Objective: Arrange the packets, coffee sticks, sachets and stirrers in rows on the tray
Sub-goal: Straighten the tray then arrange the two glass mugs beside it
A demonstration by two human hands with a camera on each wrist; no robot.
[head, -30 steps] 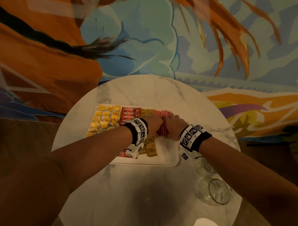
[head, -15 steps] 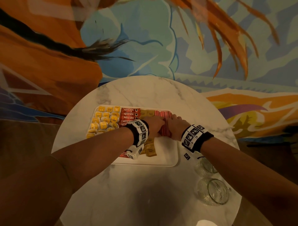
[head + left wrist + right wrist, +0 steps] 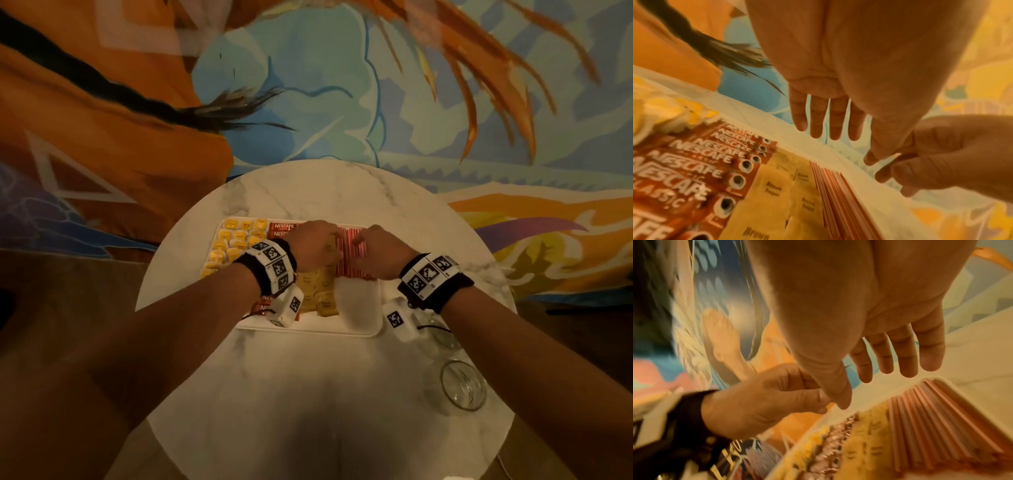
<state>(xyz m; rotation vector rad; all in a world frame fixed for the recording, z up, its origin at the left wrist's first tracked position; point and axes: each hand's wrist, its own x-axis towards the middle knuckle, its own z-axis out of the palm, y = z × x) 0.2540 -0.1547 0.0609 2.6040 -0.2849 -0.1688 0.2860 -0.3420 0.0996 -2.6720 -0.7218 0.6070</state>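
Observation:
A white tray [image 3: 359, 308] holds yellow packets [image 3: 233, 243] at the left, then red Nescafe coffee sticks [image 3: 694, 170], brown sugar sachets [image 3: 774, 191] and a row of red-striped stirrers [image 3: 937, 426] at the right. My left hand [image 3: 318, 243] and right hand [image 3: 373, 250] hover close together over the far end of the stirrers [image 3: 352, 270]. Each wrist view shows its own hand with relaxed, spread fingers, the thumbs nearly meeting. I see nothing held in either hand. The hands hide the far ends of the sachets and stirrers in the head view.
The tray sits on a round marble table [image 3: 308, 394]. Two clear glasses [image 3: 462, 383] stand at the right, near my right forearm. The near right corner of the tray is bare. A painted wall rises behind the table.
Both hands have lifted off the stirrers and shifted a little toward the tray's far edge. The rows on the tray look unchanged.

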